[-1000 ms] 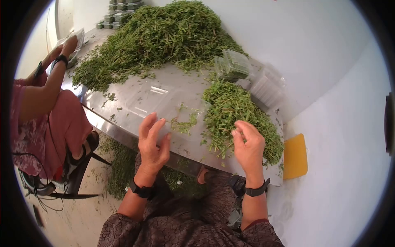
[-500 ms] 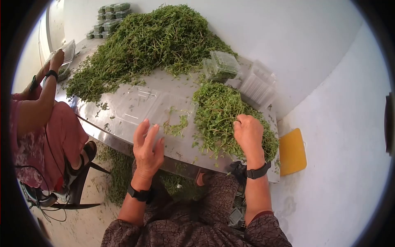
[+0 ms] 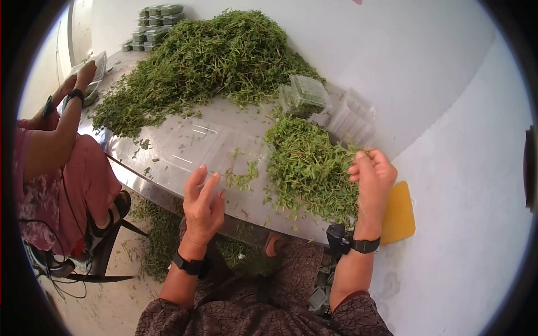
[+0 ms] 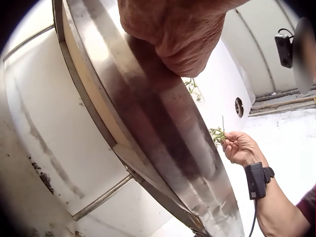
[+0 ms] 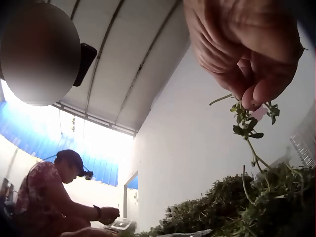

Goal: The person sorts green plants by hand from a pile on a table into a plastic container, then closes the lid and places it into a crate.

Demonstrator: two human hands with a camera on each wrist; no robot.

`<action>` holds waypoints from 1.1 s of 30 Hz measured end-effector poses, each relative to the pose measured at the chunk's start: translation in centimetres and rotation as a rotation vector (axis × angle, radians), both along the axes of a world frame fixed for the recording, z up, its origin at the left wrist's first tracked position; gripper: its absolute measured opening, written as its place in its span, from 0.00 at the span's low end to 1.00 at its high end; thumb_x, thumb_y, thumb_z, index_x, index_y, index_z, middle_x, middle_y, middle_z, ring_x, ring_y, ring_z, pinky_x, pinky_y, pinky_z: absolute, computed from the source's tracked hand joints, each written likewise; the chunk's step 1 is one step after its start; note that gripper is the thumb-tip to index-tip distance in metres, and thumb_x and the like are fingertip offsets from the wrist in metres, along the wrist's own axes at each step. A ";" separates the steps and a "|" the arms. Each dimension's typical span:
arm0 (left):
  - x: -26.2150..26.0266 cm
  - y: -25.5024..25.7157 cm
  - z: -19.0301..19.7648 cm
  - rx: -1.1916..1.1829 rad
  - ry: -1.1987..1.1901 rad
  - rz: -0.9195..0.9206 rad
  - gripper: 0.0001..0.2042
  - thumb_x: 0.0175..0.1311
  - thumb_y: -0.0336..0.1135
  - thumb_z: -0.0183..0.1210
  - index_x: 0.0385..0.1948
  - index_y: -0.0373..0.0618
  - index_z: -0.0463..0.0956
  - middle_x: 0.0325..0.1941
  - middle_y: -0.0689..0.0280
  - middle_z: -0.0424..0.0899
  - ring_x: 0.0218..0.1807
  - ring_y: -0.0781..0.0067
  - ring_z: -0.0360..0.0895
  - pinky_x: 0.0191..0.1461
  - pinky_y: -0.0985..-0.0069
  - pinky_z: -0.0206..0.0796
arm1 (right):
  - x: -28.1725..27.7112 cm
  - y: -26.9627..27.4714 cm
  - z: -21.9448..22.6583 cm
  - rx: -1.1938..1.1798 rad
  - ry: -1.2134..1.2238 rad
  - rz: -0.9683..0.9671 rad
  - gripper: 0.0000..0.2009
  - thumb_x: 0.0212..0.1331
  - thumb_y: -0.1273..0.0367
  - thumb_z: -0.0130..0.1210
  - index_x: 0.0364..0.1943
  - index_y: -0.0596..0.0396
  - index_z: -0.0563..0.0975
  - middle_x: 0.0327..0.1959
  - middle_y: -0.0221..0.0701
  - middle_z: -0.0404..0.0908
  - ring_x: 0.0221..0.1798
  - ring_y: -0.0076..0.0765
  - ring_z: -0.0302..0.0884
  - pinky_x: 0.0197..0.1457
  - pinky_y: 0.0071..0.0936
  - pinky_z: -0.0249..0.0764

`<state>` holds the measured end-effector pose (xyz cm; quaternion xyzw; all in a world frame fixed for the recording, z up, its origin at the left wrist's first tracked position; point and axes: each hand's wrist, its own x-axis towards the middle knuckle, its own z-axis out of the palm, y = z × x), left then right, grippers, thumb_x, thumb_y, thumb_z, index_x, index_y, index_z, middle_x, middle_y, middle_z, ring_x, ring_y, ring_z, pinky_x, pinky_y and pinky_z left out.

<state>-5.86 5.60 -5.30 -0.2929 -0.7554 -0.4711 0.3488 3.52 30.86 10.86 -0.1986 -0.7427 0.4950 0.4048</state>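
My right hand (image 3: 374, 176) pinches a leafy green sprig (image 5: 250, 131) between thumb and fingers, above the right edge of a small heap of green sprigs (image 3: 314, 162). In the right wrist view the sprig dangles below the fingertips, over the heap. Fingers spread and slightly bent, my left hand (image 3: 203, 207) hovers at the table's front edge and holds nothing. Just beyond it lies an open clear plastic box (image 3: 193, 143) on the metal table, with a few loose sprigs (image 3: 242, 176) in its right half.
A large mound of greens (image 3: 224, 56) covers the back of the table (image 3: 157, 134). Filled boxes (image 3: 154, 25) are stacked behind it. A filled box (image 3: 308, 95) and nested empty boxes (image 3: 352, 120) stand at the right. Another person (image 3: 61, 151) sits at the left, handling a clear box.
My right hand has dipped to the small heap, then risen and moved right with a sprig between its fingers. The left hand has stayed nearly in place.
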 end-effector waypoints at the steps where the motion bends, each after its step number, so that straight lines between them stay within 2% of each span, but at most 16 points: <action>1: 0.0 0.0 0.0 0.000 -0.002 0.003 0.25 0.49 0.15 0.61 0.53 0.41 0.75 0.62 0.50 0.69 0.59 0.49 0.74 0.61 0.62 0.71 | 0.2 0.1 0.3 -0.018 0.063 0.021 0.06 0.61 0.74 0.56 0.28 0.62 0.77 0.21 0.27 0.78 0.22 0.16 0.73 0.23 0.16 0.69; 8: 0.1 0.2 0.0 0.052 -0.022 -0.015 0.24 0.48 0.15 0.61 0.52 0.41 0.76 0.62 0.49 0.70 0.61 0.49 0.73 0.60 0.63 0.70 | -0.2 -2.1 0.6 -0.127 0.278 0.168 0.06 0.61 0.73 0.56 0.29 0.62 0.77 0.26 0.31 0.81 0.23 0.20 0.77 0.23 0.16 0.72; 15: -0.1 0.3 -0.2 0.065 -0.014 -0.030 0.24 0.47 0.15 0.62 0.51 0.41 0.76 0.61 0.48 0.70 0.60 0.49 0.74 0.58 0.63 0.72 | -2.4 -6.8 0.3 -0.172 0.303 0.333 0.06 0.64 0.73 0.54 0.33 0.63 0.78 0.28 0.32 0.81 0.25 0.23 0.80 0.24 0.17 0.75; 17: -0.1 0.2 -0.1 0.063 -0.015 -0.030 0.24 0.47 0.15 0.62 0.51 0.41 0.76 0.61 0.48 0.70 0.60 0.49 0.74 0.58 0.63 0.72 | -3.4 -7.8 -1.3 -0.170 0.159 0.430 0.08 0.65 0.72 0.53 0.39 0.65 0.79 0.30 0.34 0.82 0.27 0.24 0.81 0.25 0.17 0.76; 19: -0.2 0.2 0.2 0.048 0.053 -0.020 0.26 0.46 0.14 0.61 0.52 0.41 0.77 0.61 0.48 0.69 0.52 0.51 0.79 0.48 0.68 0.77 | -3.9 -8.1 -2.7 -0.220 -0.049 0.505 0.11 0.66 0.70 0.53 0.45 0.66 0.78 0.34 0.35 0.83 0.29 0.25 0.82 0.27 0.18 0.77; 20: -0.3 0.1 0.2 0.047 0.051 -0.017 0.26 0.46 0.14 0.61 0.52 0.41 0.77 0.61 0.48 0.69 0.52 0.51 0.79 0.48 0.68 0.77 | -3.8 -8.2 -3.0 -0.240 -0.127 0.488 0.14 0.67 0.69 0.53 0.49 0.67 0.76 0.37 0.36 0.83 0.29 0.25 0.82 0.27 0.19 0.77; 21: -0.3 0.0 0.2 0.042 0.059 -0.016 0.25 0.46 0.14 0.61 0.52 0.41 0.77 0.61 0.48 0.69 0.52 0.51 0.79 0.48 0.67 0.77 | -3.6 -8.1 -3.4 -0.240 -0.130 0.492 0.14 0.67 0.69 0.53 0.49 0.67 0.76 0.37 0.36 0.83 0.29 0.25 0.82 0.27 0.19 0.77; 23: -0.2 0.0 0.1 0.032 0.061 -0.017 0.25 0.46 0.14 0.61 0.52 0.41 0.77 0.61 0.48 0.69 0.52 0.51 0.79 0.49 0.67 0.77 | -2.9 -7.8 -4.0 -0.196 -0.134 0.381 0.15 0.68 0.68 0.52 0.50 0.67 0.75 0.39 0.36 0.83 0.30 0.25 0.82 0.27 0.19 0.76; 25: 0.0 0.1 0.1 0.049 0.001 -0.031 0.24 0.47 0.16 0.62 0.51 0.41 0.76 0.61 0.48 0.70 0.59 0.49 0.75 0.58 0.63 0.72 | -2.2 -7.1 -4.8 -0.197 -0.113 0.374 0.14 0.68 0.68 0.52 0.49 0.66 0.76 0.39 0.36 0.83 0.30 0.24 0.82 0.26 0.18 0.74; 33: 0.0 0.0 0.5 0.077 -0.023 -0.049 0.24 0.47 0.16 0.59 0.50 0.41 0.75 0.60 0.49 0.71 0.60 0.50 0.73 0.60 0.64 0.70 | 0.0 -7.2 -8.3 -0.118 -0.209 0.352 0.11 0.66 0.71 0.54 0.48 0.64 0.77 0.35 0.33 0.82 0.28 0.20 0.80 0.26 0.16 0.73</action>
